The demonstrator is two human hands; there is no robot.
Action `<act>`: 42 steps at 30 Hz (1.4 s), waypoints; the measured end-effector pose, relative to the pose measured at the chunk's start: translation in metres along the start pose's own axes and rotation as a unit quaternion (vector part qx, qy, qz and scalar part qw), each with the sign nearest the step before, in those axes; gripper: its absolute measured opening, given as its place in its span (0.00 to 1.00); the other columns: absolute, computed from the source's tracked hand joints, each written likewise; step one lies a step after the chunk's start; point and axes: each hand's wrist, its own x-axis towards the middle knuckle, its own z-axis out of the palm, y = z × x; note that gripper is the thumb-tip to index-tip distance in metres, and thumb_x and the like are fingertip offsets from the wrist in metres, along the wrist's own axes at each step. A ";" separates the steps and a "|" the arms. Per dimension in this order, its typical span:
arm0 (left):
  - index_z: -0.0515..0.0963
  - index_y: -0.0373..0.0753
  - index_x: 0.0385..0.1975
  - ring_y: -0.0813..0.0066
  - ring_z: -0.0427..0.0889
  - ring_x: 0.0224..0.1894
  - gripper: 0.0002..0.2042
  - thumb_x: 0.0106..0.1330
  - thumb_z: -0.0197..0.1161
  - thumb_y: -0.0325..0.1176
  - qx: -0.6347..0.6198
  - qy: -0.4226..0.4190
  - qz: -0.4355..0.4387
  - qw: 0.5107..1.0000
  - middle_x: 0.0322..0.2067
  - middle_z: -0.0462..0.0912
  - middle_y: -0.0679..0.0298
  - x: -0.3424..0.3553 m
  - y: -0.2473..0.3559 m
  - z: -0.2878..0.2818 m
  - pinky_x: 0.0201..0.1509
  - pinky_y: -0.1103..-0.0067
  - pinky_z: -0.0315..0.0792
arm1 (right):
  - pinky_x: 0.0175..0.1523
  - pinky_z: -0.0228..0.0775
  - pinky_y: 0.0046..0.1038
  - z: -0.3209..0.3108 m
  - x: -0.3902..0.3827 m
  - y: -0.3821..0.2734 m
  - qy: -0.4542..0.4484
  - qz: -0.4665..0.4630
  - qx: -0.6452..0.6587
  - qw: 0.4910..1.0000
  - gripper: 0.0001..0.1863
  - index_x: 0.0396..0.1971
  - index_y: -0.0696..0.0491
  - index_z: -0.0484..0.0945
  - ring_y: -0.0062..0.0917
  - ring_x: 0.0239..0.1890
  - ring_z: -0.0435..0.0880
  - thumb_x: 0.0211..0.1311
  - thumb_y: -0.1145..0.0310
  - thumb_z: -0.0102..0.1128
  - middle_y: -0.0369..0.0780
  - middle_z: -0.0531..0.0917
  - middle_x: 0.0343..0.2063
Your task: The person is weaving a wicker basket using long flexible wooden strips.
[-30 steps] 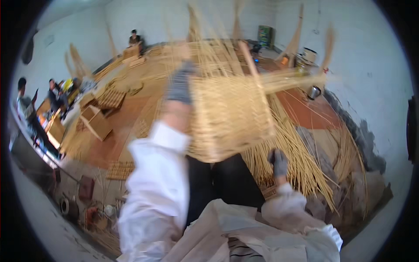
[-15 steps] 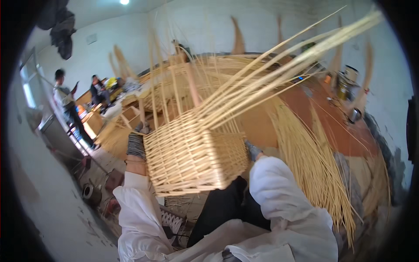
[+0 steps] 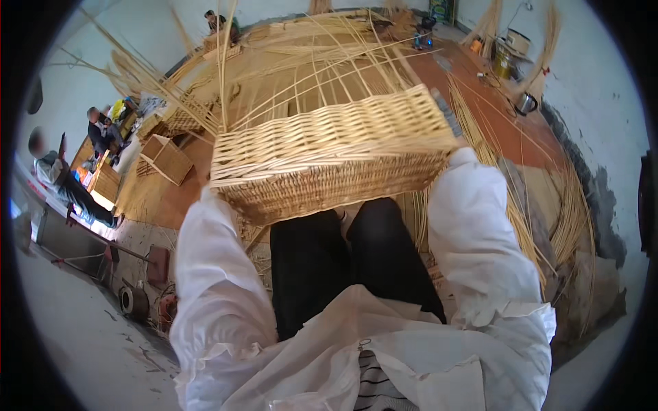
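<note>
A pale wicker basket (image 3: 329, 137), woven close on its sides, is tilted and raised above my thighs. Long unwoven stakes (image 3: 322, 75) fan out from its far edge, and a thick bundle of them (image 3: 147, 75) spreads off its left corner. My right hand (image 3: 447, 113), in a grey glove, grips the basket's right end, its fingers partly behind the rim. At the left end my left sleeve (image 3: 223, 253) reaches up to the basket; the hand there is hidden by the weave, though the basket is held up between both arms.
Loose willow rods (image 3: 493, 164) lie to the right, near a metal kettle (image 3: 526, 104). Beyond the basket, more rods cover the brown floor boards. A wooden frame box (image 3: 164, 159) stands on the left. Several people, one standing person (image 3: 58, 171) among them, are farther off. A metal pot (image 3: 133, 301) sits lower left.
The basket has turned, so a long side and another woven face now point toward me. Its stake bundle swung from upper right to upper left. My left gloved hand went out of sight behind it.
</note>
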 end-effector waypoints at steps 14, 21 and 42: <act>0.73 0.37 0.36 0.70 0.75 0.27 0.16 0.67 0.47 0.45 0.000 -0.007 -0.012 1.000 0.28 0.77 0.61 0.042 -0.054 -0.004 0.28 0.76 0.75 | 0.39 0.74 0.27 -0.003 -0.005 -0.062 0.026 -0.124 -0.222 0.967 0.19 0.37 0.58 0.75 0.24 0.32 0.79 0.54 0.58 0.60 0.38 0.80 0.30; 0.73 0.37 0.37 0.70 0.76 0.28 0.17 0.67 0.46 0.45 -0.005 -0.009 -0.040 0.999 0.29 0.77 0.60 0.089 -0.093 -0.006 0.29 0.76 0.75 | 0.34 0.76 0.25 -0.040 0.007 -0.083 0.106 -0.046 -0.282 0.952 0.17 0.30 0.59 0.78 0.26 0.26 0.80 0.55 0.58 0.59 0.40 0.81 0.26; 0.75 0.36 0.37 0.71 0.78 0.23 0.16 0.57 0.62 0.42 -0.096 0.059 0.010 0.994 0.26 0.79 0.58 0.002 -0.084 0.065 0.23 0.79 0.76 | 0.37 0.73 0.24 -0.068 0.023 -0.055 0.145 -0.007 -0.342 0.928 0.17 0.35 0.59 0.78 0.24 0.29 0.79 0.58 0.58 0.57 0.40 0.82 0.30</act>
